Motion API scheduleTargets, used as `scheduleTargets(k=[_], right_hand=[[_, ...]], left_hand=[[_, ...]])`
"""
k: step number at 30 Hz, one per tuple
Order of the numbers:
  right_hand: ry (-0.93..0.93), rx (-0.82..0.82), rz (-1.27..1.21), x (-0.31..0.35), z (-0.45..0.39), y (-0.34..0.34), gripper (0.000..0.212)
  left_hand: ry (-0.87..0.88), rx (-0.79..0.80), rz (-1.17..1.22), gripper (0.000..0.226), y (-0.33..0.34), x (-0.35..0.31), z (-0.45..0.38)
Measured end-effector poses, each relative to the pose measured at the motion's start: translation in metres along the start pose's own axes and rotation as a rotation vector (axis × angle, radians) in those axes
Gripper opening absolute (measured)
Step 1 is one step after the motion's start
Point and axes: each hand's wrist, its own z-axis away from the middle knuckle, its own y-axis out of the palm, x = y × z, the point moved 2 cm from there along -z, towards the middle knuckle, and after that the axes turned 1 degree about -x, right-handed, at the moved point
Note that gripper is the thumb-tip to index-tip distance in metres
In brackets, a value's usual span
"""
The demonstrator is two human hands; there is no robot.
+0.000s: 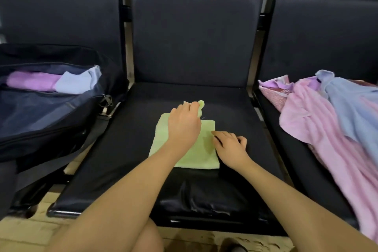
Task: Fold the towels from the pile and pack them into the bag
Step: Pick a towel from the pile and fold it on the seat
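A light green towel lies partly folded on the middle black seat. My left hand grips its far corner, lifted a little above the cloth. My right hand rests on the towel's right edge with curled fingers pressing it down. On the left seat stands an open dark blue bag holding a folded purple towel and a folded pale blue towel. A pile of pink and blue towels lies on the right seat.
Dark padded seat backs rise behind all three seats. Metal frame bars separate the seats. The bag's strap and buckle hang toward the middle seat. Pale tiled floor shows below.
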Motion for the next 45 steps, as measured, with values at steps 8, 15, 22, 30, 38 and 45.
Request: scheduleTargets(k=[8,15,22,30,38,45], right_hand=[[0.022,-0.175,-0.099,0.011,-0.009,-0.003,0.042],[-0.388,-0.263,0.090,0.045,-0.023,0.001,0.039],[-0.223,0.192,0.268,0.048,-0.031,0.028,0.064],[-0.197,0.236,0.293,0.042,-0.016,0.034,0.062],[-0.383,0.091,0.175,0.055,0.015,0.014,0.032],[-0.380,-0.193,0.128,0.059,0.023,0.015,0.009]], left_hand=[[-0.144,0.139,0.173,0.034,0.011,0.023,0.010],[-0.038,0.840,-0.101,0.055,0.038,0.084,0.044],[-0.070,0.762,-0.121,0.057,0.047,0.105,0.037],[0.176,0.603,-0.088,0.064,0.015,0.100,0.047],[0.554,0.348,-0.022,0.018,-0.024,0.117,0.082],[0.376,0.368,0.102,0.016,-0.031,0.125,0.090]])
